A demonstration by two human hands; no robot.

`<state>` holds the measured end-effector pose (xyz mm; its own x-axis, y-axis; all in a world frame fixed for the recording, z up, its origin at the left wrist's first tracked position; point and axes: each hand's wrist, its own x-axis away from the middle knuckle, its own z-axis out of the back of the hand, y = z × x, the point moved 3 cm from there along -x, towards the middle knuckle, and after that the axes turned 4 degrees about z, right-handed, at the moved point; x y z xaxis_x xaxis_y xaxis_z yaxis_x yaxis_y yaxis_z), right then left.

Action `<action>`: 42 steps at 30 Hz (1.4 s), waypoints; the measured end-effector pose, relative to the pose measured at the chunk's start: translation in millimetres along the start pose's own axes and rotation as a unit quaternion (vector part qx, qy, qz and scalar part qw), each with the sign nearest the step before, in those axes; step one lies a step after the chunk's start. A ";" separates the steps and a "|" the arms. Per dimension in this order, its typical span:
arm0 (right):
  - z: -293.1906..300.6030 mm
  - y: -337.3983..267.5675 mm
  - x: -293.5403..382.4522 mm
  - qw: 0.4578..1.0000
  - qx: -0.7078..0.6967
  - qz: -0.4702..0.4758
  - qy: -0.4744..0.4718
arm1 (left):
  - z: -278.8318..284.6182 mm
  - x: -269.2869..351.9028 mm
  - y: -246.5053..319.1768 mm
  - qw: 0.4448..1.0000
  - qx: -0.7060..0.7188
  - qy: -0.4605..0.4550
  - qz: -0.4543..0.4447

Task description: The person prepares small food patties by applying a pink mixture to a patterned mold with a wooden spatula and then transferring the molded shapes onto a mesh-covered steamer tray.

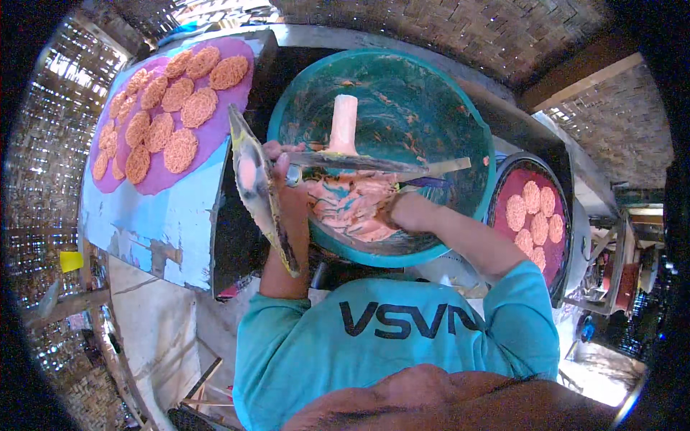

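My left hand (281, 160) grips a wooden hand press around its middle. One dough-smeared, pointed board (250, 172) of the press tilts on the hand's left. Its other long board (366, 161) lies across the teal plastic basin (485, 129), and a pale pink cylinder (344, 121) stands up from it. Whether that cylinder is dough or a coated plunger, I cannot tell. A short metal tube (294, 175) shows beside my left hand. My right hand (400, 211) is down in the pink dough (350, 202) inside the basin, its fingers hidden.
On the left, a worn light-blue table (148, 226) carries purple sheets (234, 97) with several orange lacy dough rounds (180, 151). At right, more rounds (539, 229) lie on a red sheet (501, 215) in a dark-rimmed round tray. Woven bamboo walls (458, 21) surround the place.
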<state>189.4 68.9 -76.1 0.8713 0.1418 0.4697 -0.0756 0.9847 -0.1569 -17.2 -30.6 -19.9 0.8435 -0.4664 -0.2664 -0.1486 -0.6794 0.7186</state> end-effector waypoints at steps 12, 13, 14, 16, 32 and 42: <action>24.9 -13.1 -15.2 0.997 0.019 0.042 -0.068 | -14.1 3.4 12.4 0.999 -0.021 -0.031 0.007; 19.8 -11.4 -16.3 0.998 0.013 0.041 -0.050 | -16.5 3.6 12.8 0.999 0.000 -0.030 0.013; 9.8 -8.4 -18.2 0.999 0.008 0.040 -0.033 | -17.6 3.8 12.6 0.999 0.021 -0.029 0.018; 10.0 -7.3 -17.8 0.999 -0.004 0.030 -0.020 | -9.4 3.5 6.8 0.999 -0.022 -0.029 0.004; -28.1 -2.2 -33.3 0.999 -0.015 0.017 0.035 | -16.4 2.9 11.7 0.993 -0.100 -0.059 -0.027; 17.4 3.7 -12.5 0.986 -0.161 -0.012 0.051 | -22.9 2.5 22.8 0.990 -0.136 -0.018 -0.009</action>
<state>169.8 72.6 -67.4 0.9164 0.0919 0.3895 0.0888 0.9023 -0.4218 -6.6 -34.2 10.6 0.8248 -0.4791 -0.3003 0.0153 -0.5120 0.8589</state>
